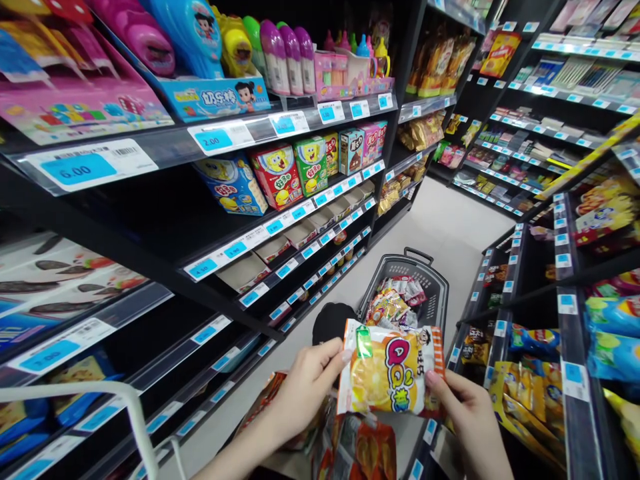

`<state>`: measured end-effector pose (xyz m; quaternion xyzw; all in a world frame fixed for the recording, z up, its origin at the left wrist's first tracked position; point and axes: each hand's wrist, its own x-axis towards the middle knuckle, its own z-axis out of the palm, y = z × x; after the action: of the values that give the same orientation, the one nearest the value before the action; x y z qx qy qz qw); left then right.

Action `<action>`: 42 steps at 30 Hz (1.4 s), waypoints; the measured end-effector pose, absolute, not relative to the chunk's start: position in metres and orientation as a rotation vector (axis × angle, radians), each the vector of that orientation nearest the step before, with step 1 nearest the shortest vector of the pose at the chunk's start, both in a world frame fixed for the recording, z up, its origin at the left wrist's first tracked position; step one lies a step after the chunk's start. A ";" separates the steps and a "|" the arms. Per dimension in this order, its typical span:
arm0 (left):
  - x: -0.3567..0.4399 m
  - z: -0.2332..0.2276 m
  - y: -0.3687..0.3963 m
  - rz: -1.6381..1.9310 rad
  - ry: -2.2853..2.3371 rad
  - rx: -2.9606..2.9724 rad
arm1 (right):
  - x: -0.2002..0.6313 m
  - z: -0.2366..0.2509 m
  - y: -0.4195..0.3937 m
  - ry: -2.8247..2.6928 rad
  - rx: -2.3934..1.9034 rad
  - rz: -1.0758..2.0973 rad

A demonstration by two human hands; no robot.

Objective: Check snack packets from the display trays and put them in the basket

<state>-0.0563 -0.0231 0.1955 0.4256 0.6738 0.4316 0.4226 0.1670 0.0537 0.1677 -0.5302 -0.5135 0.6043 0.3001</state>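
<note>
A white and orange candy bag (380, 373) with a citrus slice and the letters "QQ" on its front is stretched between my two hands. My left hand (313, 380) pinches its left edge with thumb and fingers. On the right edge, my right hand (463, 407) grips it, thumb on the front. Past the bag, a grey shopping basket (440, 293) on the floor holds several packaged snacks (393, 300). Below the bag are reddish snack packs (357, 450), partly covered by it and by my left arm.
Shelves with blue price tags (295, 210) run along the left, bearing boxed sweets (277, 173) and toys. Bagged snacks (530, 393) fill low racks on the right. A white metal rail (133, 407) stands at the lower left. Pale floor (440, 207) leads to further shelves.
</note>
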 end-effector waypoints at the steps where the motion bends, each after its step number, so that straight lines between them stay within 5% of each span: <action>1: -0.056 0.194 -0.023 1.094 1.632 1.008 | 0.168 0.168 0.054 -1.348 -1.368 1.650; 7: -0.063 0.183 -0.022 1.173 1.396 0.783 | 0.167 0.175 0.051 -1.234 -1.246 1.798; 14: -0.060 0.185 -0.027 1.371 0.726 0.740 | 0.165 0.180 0.056 -1.660 -0.957 1.300; 17: -0.041 0.177 -0.027 1.187 0.452 0.483 | 0.153 0.175 0.063 -1.747 -0.622 1.281; 24: -0.020 0.173 -0.013 0.913 0.481 0.509 | 0.129 0.180 0.065 -1.760 -0.620 1.458; 27: -0.025 0.186 -0.009 1.156 0.686 0.400 | 0.144 0.169 0.068 -1.507 -0.878 1.513; 32: -0.020 0.189 -0.002 1.576 0.981 0.090 | 0.144 0.138 0.046 -1.118 -0.723 1.684; 42: -0.038 0.184 -0.016 1.481 1.106 0.600 | 0.135 0.132 0.027 -1.103 -1.041 1.384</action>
<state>-0.0383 -0.0165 0.1841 0.2550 0.4699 0.6295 0.5639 0.1348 0.0274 0.1317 -0.4339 -0.4595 0.5767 0.5178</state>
